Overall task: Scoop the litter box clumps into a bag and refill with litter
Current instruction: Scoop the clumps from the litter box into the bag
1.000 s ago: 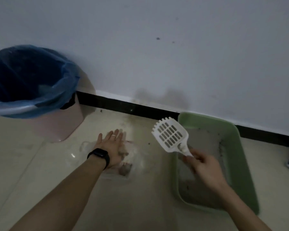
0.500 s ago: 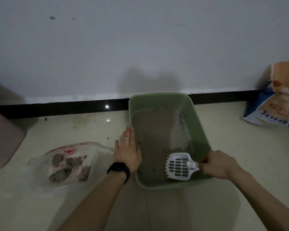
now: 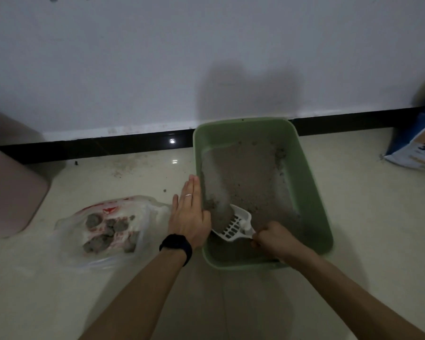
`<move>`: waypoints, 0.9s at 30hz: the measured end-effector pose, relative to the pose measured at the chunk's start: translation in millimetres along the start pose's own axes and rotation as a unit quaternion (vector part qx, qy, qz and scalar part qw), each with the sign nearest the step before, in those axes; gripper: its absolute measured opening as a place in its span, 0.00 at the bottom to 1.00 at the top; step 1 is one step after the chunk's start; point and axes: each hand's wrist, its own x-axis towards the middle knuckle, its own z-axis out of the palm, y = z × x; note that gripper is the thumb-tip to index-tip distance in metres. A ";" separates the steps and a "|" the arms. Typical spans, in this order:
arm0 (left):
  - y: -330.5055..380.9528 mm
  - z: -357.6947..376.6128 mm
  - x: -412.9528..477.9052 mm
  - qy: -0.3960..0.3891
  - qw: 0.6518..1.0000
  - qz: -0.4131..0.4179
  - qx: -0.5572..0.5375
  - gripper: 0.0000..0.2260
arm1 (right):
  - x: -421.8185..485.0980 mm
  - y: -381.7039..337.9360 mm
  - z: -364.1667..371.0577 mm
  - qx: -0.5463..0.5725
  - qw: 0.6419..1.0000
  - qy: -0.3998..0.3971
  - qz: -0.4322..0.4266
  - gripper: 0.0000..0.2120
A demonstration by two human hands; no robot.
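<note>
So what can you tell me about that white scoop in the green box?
The scoop looks like white plastic, with a shallow slotted head and a short handle. The right hand grips the handle, hiding most of it. The head is tilted, its front edge dug into the grey litter near the front left corner of the green litter box. Litter lies heaped on it. The left hand rests flat on the box's left rim, right beside it.

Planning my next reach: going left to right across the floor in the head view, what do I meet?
Pink bin → plastic bag of clumps → left hand → scoop → right hand → green litter box far rim → litter sack.
</note>
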 end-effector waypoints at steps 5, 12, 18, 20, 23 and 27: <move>1.4 0.4 -1.2 0.000 1.000 0.004 0.017 0.37 | 25.0 -10.7 31.1 0.057 0.997 0.049 -0.035 0.12; 0.6 -0.2 -1.0 -0.005 1.000 0.002 0.028 0.37 | 47.4 -13.8 36.0 0.218 0.972 0.081 -0.035 0.13; -2.6 -2.5 -5.2 -0.014 0.999 -0.009 0.050 0.37 | 24.9 3.1 17.6 0.264 0.950 0.129 -0.109 0.13; -1.4 -5.1 -4.3 -0.019 0.998 -0.009 0.054 0.36 | 22.4 6.3 11.0 0.249 0.949 0.145 -0.131 0.14; 2.1 -10.3 -2.2 -0.026 0.998 -0.014 0.061 0.36 | 18.8 8.2 3.7 0.208 0.952 0.175 -0.141 0.12; 5.3 -13.6 -2.4 -0.037 0.997 -0.015 0.070 0.36 | 10.2 7.1 -3.9 0.193 0.951 0.194 -0.141 0.14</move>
